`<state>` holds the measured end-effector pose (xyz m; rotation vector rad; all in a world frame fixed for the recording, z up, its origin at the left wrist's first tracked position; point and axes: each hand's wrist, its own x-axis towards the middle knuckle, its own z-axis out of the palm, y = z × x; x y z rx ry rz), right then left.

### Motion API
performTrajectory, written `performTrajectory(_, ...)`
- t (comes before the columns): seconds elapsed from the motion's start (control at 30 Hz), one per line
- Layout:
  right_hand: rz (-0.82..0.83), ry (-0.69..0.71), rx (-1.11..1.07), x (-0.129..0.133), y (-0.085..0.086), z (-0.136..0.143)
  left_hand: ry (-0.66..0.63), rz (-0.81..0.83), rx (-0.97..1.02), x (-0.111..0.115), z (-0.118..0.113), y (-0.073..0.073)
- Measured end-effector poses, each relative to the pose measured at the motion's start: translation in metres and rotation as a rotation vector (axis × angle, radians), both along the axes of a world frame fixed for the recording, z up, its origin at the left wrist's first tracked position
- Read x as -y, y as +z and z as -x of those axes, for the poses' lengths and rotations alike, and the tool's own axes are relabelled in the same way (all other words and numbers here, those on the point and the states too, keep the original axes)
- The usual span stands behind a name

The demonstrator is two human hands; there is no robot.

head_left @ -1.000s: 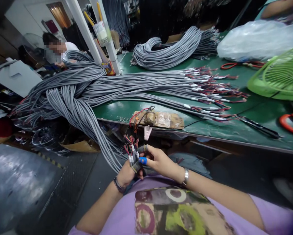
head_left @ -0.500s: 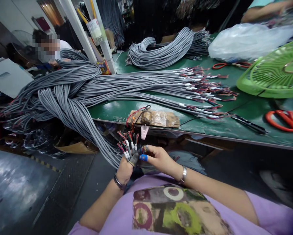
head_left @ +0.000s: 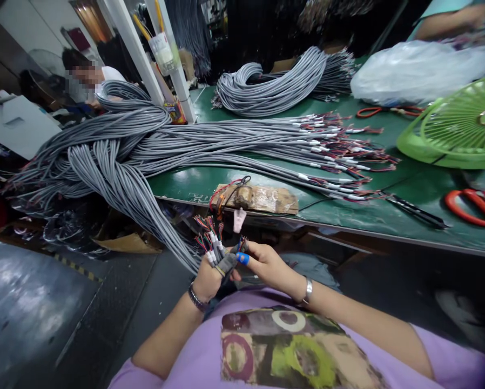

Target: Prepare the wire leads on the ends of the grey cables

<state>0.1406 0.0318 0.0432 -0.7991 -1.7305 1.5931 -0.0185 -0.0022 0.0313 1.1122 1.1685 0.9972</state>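
My left hand (head_left: pixel 210 276) is closed around the ends of several grey cables (head_left: pixel 173 237), just below the table's front edge. White sleeves (head_left: pixel 212 256) and fanned-out coloured wires (head_left: pixel 205 227) stick up above that fist, and dark finger covers wrap its thumb and fingers. Close beside it, my right hand (head_left: pixel 270 267) has thumb and forefinger pinched on thin coloured wires (head_left: pixel 242 244) at a cable's end. A blue cover sits on the right thumb. The cables run back to a big grey bundle (head_left: pixel 116 162) hanging over the table edge.
On the green table (head_left: pixel 388 221) lie rows of grey cables (head_left: pixel 234 132), a coiled bundle (head_left: pixel 278 89), a green fan (head_left: pixel 457 124), red-handled scissors (head_left: pixel 469 208), black tweezers (head_left: pixel 418 209) and a wooden block (head_left: pixel 267 199). One person (head_left: pixel 108 75) is at the back left; another person's arm (head_left: pixel 449 22) shows top right.
My right hand has shifted slightly, and the wire tips by its fingers now show more. The left thumb has moved a little over the bundle. The whole view has shifted slightly.
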Motion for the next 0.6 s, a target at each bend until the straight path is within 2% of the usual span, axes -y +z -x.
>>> performTrajectory(0.13, 0.029, -0.128, 0.046, 0.0, 0.0, -0.003, 0.067, -0.06, -0.108, 0.005, -0.005, 0.001)
performTrajectory(0.27, 0.088, -0.211, 0.049, -0.003, -0.002, -0.005, 0.095, -0.033, -0.119, 0.007, -0.008, 0.005)
performTrajectory(0.47, 0.125, -0.201, -0.012, -0.008, 0.004, -0.006, 0.017, 0.03, -0.096, 0.006, -0.01, 0.01)
performTrajectory(0.6, 0.296, -0.089, -0.096, -0.01, 0.014, -0.005, 0.022, 0.097, -0.048, -0.001, -0.011, 0.022)
